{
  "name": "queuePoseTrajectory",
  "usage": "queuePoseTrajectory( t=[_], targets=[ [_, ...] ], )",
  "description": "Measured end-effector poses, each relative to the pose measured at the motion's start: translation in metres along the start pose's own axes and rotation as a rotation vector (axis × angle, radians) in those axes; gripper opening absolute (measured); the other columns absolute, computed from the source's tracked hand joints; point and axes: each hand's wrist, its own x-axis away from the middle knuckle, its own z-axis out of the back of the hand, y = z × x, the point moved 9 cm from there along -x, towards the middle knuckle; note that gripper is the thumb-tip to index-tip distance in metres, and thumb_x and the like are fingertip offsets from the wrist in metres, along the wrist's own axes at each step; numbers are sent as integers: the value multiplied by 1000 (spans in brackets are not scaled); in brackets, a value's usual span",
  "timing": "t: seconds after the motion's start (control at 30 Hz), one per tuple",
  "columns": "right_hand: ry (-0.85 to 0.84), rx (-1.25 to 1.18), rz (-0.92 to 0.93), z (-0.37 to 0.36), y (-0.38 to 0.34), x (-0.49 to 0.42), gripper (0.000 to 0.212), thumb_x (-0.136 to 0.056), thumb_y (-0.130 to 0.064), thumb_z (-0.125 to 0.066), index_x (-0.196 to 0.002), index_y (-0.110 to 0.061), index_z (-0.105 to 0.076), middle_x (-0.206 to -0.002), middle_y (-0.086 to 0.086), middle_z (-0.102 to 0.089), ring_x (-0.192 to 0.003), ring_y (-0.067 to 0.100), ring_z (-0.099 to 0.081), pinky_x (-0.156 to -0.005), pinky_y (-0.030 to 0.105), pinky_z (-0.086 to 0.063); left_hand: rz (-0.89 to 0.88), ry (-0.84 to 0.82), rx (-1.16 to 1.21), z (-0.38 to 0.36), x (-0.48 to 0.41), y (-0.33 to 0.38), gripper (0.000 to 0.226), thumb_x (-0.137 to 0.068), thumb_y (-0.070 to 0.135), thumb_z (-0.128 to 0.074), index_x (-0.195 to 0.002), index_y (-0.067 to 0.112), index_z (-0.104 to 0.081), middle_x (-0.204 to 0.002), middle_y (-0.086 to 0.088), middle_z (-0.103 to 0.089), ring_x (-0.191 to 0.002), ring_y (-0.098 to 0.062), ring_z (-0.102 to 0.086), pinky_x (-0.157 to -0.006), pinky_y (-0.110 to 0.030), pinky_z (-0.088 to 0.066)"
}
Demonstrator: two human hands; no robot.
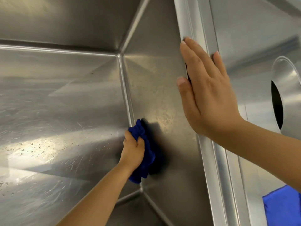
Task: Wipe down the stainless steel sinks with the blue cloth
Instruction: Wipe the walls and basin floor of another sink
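My left hand grips the bunched blue cloth against the scratched steel sink wall; my right hand lies flat, open, on the smooth rim.

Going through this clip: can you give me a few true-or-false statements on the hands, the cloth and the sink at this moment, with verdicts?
1. The left hand grips the bunched blue cloth. True.
2. The cloth sits in the middle of the sink floor. False: it is against the side wall, beside the seam with the floor.
3. The right hand lies flat on the rim, fingers straight. True.
4. The right hand holds a second cloth. False: it holds nothing.
5. A round opening shows in the steel to the right of the rim. True.
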Motion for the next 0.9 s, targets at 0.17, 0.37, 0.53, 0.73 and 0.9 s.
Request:
queuePoseTrajectory(
  t=[0.17, 0.37, 0.53, 0.73, 0.9],
  targets=[
    [-8, 7, 0, 0, 0, 0, 54, -99, -26, -26, -150, -5, -27, -157, 8, -26, -146, 18, -19, -121, 42, -9, -99, 14, -43, -1, 10, 6, 24, -98, 8, -40, -90, 29, -33, -104, -11, -53, -80, -20, -57, -59, -22, -45],
    [25, -6, 4, 3, 1, 0, 50, -100, -23, -29, -147, -5, -32, -155, 7, -31, -144, 17, -24, -120, 39, -10, 35, 65, -116, 12, -15, -7, 16, -97, 9, -37, -108, 20, -33, -117, -15, -54, -100, -33, -55, -81, -38, -45],
    [-22, -75, -11, 5, 1, 0, 50, -100, -25, -28, -147, -7, -34, -153, 7, -34, -143, 17, -26, -120, 39, -12, -119, 73, 103, 12, 52, 62, 12, -101, 13, -36, -107, 24, -36, -93, -4, -60, -82, -17, -62, -58, -19, -46],
    [-1, -20, 94, 25, 12, -38, 45, -101, -25, -27, -140, -11, -45, -143, 5, -49, -140, 20, -34, -117, 35, -10, -446, 106, 83, -3, 95, 143, 30, -95, 18, -42, -91, 48, -38, -99, 7, -53, -90, -5, -54, -83, -26, -46],
    [30, -163, 48, 9, 23, -50, 43, -101, -17, -31, -141, -11, -45, -147, 3, -44, -142, 16, -28, -118, 29, -12, -359, 101, 88, 8, 62, 132, 22, -99, 13, -40, -93, 35, -38, -92, 4, -56, -74, 9, -55, -61, -5, -41]
  ],
)
